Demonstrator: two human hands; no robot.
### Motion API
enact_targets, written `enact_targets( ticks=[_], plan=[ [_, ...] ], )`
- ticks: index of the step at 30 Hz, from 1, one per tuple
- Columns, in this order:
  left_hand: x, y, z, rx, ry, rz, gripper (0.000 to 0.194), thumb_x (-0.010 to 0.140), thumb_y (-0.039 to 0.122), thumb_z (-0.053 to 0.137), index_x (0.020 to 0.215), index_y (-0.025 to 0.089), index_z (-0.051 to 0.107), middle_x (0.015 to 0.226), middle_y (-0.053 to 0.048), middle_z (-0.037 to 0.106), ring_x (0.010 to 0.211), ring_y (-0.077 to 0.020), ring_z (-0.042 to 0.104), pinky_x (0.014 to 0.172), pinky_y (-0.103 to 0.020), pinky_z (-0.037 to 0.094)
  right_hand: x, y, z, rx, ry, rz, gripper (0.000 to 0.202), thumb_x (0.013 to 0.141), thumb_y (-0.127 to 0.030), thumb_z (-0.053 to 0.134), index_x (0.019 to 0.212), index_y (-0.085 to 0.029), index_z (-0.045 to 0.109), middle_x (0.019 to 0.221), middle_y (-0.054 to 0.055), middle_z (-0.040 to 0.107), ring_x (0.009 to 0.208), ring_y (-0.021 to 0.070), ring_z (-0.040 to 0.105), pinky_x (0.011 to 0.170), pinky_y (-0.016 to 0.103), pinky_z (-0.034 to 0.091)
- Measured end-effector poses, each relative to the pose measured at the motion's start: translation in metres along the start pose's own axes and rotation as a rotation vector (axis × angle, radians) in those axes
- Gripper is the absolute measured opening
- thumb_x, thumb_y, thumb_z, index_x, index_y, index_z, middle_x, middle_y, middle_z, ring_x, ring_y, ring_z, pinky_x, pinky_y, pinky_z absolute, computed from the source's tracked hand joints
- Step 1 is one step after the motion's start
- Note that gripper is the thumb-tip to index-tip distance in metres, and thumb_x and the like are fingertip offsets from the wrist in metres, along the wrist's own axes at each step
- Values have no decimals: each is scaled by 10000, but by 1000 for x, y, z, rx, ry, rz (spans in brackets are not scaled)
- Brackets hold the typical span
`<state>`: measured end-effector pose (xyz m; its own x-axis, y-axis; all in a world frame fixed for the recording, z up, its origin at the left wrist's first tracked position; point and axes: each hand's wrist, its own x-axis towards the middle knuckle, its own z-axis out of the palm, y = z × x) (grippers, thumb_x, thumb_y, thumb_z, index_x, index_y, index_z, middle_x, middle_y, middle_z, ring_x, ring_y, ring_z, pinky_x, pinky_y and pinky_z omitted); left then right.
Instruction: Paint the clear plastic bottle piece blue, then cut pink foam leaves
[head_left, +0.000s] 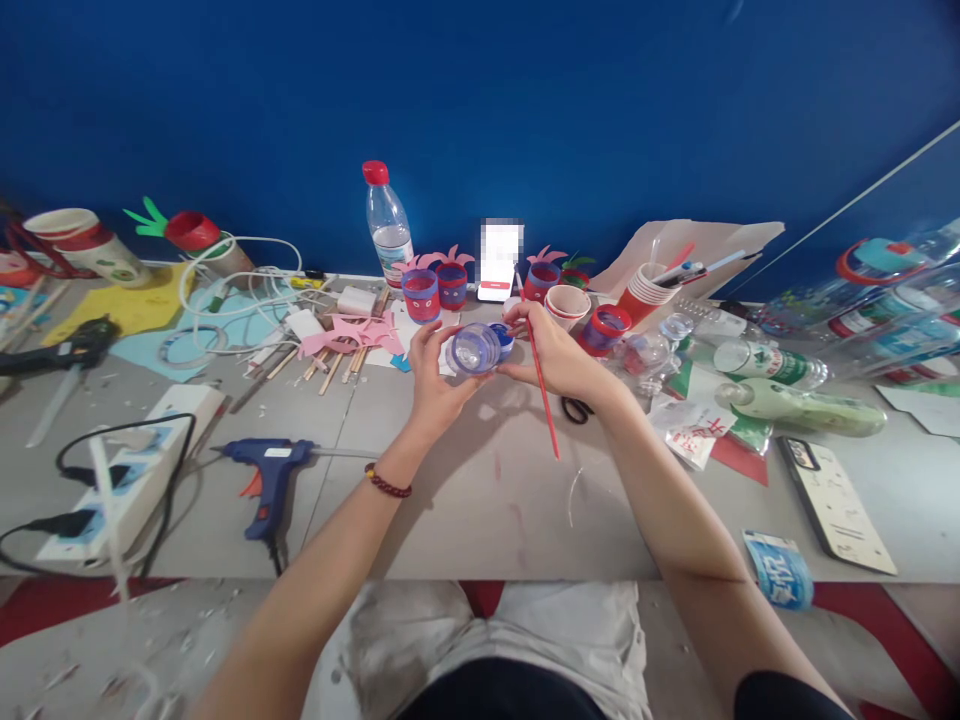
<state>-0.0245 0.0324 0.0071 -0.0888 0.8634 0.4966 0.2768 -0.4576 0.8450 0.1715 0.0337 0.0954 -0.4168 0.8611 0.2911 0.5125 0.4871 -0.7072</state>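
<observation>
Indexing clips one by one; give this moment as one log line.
left hand: holding clear plastic piece | right hand: holding red brush | blue container: between hands | glue gun: on table

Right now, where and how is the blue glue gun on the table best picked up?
I'd grip the blue glue gun by its handle, coming from the near edge of the table. It lies flat with the handle pointing that way and the nozzle out to the left. Keep the fingers off the orange trigger while lifting.
</observation>
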Motion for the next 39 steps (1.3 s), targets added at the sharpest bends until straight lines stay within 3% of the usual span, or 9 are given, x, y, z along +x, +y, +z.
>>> enact_targets(
  ticks=[7, 13, 16, 19, 23, 25, 31, 39],
  plan=[
    [-4, 19, -5, 282, 102, 231, 552, 729, 362, 826, 1197, 282, 545, 1411, -106, 397, 1399, -323, 366, 1156, -518, 333, -1, 3, -21, 17, 93, -19, 360, 787, -247, 712, 1095, -243, 526, 1108, 71, 616, 1007, 247, 625, 923, 454, 507],
    [-5, 22, -6, 296, 92, 237, 580, 676, 451, 850, 1141, 260, 560, 1368, -113, 461, 1358, -333, 415, 1132, -505, 357, 1, -1, -24, 221, 220, -20, 162, 908, -383, 618, 992, -248, 588, 979, 33, 656, 950, 194, 646, 865, 390, 543],
    [-4, 22, -6, 238, 99, 157, 652, 608, 501, 880, 1124, 241, 577, 1286, -110, 551, 1281, -321, 490, 1119, -499, 375, 3, -6, -26, 372, 251, 28, 284, 937, -519, 566, 980, -246, 629, 931, 31, 657, 885, 170, 659, 802, 356, 557],
    [-1, 19, -5, 95, 100, -19, 671, 556, 521, 897, 1092, 222, 625, 1182, -99, 630, 1213, -316, 548, 1097, -492, 402, 3, -9, -29, 480, 286, 61, 406, 922, -629, 539, 1020, -257, 669, 900, 32, 655, 848, 170, 672, 738, 344, 556],
    [2, 14, -2, -343, -55, -385, 617, 601, 654, 818, 1009, 207, 700, 1060, -84, 711, 1129, -321, 632, 1033, -489, 472, 2, -8, -33, 527, 365, 90, 454, 902, -662, 544, 1007, -255, 714, 879, 42, 658, 806, 177, 674, 712, 352, 555],
    [2, 13, 0, -541, -141, -502, 627, 607, 710, 786, 984, 212, 723, 1043, -83, 737, 1129, -332, 650, 1014, -490, 493, 2, -7, -34, 521, 389, 106, 464, 895, -670, 549, 998, -254, 727, 876, 49, 661, 792, 177, 669, 697, 352, 553],
    [0, 16, -1, -762, -287, -561, 640, 565, 721, 813, 972, 232, 743, 1126, -79, 741, 1239, -346, 607, 1053, -490, 476, 2, -7, -34, 542, 406, 127, 497, 860, -697, 590, 1000, -250, 756, 847, 43, 673, 744, 155, 652, 674, 328, 552],
    [1, 18, -2, -746, -320, -528, 617, 580, 632, 855, 1037, 230, 751, 1141, -86, 750, 1176, -326, 647, 1035, -487, 481, 1, -9, -36, 517, 409, 123, 406, 883, -633, 591, 972, -255, 710, 842, 29, 657, 742, 156, 645, 676, 333, 547]
  ],
)
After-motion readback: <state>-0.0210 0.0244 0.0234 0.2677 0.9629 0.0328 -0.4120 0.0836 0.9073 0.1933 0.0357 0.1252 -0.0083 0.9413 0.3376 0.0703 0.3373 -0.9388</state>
